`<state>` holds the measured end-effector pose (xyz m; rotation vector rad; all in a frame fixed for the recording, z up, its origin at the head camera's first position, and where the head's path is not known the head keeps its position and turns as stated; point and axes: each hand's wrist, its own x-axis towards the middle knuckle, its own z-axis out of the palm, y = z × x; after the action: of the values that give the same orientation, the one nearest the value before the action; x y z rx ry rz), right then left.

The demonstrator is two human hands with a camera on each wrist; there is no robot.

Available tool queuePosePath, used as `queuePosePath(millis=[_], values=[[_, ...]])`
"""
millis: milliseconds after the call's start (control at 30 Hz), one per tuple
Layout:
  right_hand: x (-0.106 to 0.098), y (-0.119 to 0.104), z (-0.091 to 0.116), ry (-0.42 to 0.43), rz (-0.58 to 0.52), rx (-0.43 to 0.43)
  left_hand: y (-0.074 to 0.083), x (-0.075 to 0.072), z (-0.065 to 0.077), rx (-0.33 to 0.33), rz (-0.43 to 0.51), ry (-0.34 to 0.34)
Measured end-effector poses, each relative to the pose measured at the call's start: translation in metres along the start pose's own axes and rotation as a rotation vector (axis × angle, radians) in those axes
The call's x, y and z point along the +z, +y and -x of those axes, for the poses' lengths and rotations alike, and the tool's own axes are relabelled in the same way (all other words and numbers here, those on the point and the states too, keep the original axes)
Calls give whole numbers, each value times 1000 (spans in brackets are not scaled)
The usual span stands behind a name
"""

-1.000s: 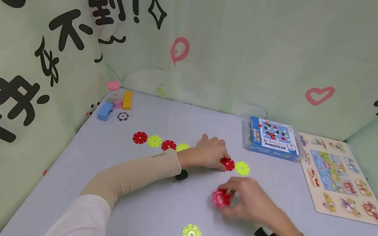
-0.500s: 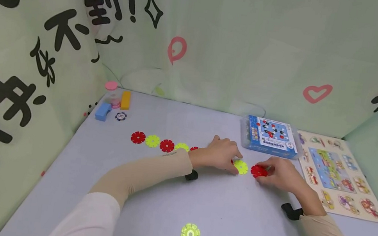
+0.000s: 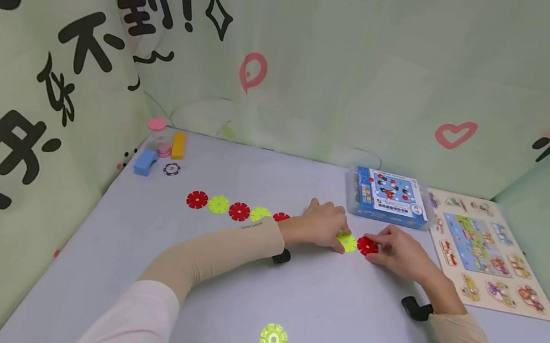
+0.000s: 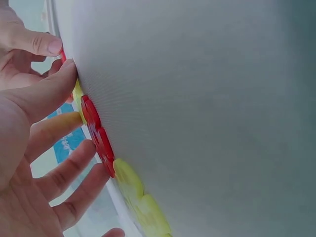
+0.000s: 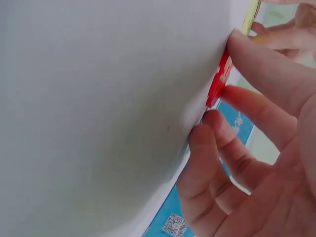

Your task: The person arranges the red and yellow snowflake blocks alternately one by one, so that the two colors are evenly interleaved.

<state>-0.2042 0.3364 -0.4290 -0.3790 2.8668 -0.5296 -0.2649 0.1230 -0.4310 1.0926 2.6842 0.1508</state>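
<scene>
A row of flat notched plastic discs, red and yellow-green by turns, lies across the table. It starts with a red disc (image 3: 196, 199) on the left; the left forearm and hand cover part of it. My left hand (image 3: 321, 224) holds a yellow-green disc (image 3: 347, 242) at the row's right end between thumb and index finger, its other fingers by a red disc (image 4: 98, 136). My right hand (image 3: 401, 254) pinches a red disc (image 3: 367, 246) by its edges, flat on the table just right of the yellow-green one. Nearer the front lies another yellow-green disc (image 3: 273, 341).
Behind the hands stands a blue-labelled plastic case (image 3: 390, 197), with a wooden puzzle board (image 3: 478, 282) to its right. At the back left are a pink-lidded jar (image 3: 158, 137), a yellow block (image 3: 178, 145), a blue arch block (image 3: 144, 162) and a round chip (image 3: 171, 169).
My right hand has carried the red disc from mid-table to the row's right end, then slid it left. My left hand has moved right, from a red disc to the yellow-green one.
</scene>
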Motion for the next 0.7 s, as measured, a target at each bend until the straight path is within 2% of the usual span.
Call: queuePosePath(millis=[167,300,400,533,600,700], values=[[2,-12,13,50,4,26,-1,3,0,-7,6,7],[17,-47,38,91,-25,-47,-1,5,1,5,25,18],[37,-88,59,4,-64,-157,1,4,3,4,22,25],[59,-138,74,-147,-7,-302,1,3,5,-15,-6,39],[66,-156,77,-202,53,-376,0,2,5,-17,-11,43],[76,-174,78,-232,121,-517,0,3,3,-13,-7,36]])
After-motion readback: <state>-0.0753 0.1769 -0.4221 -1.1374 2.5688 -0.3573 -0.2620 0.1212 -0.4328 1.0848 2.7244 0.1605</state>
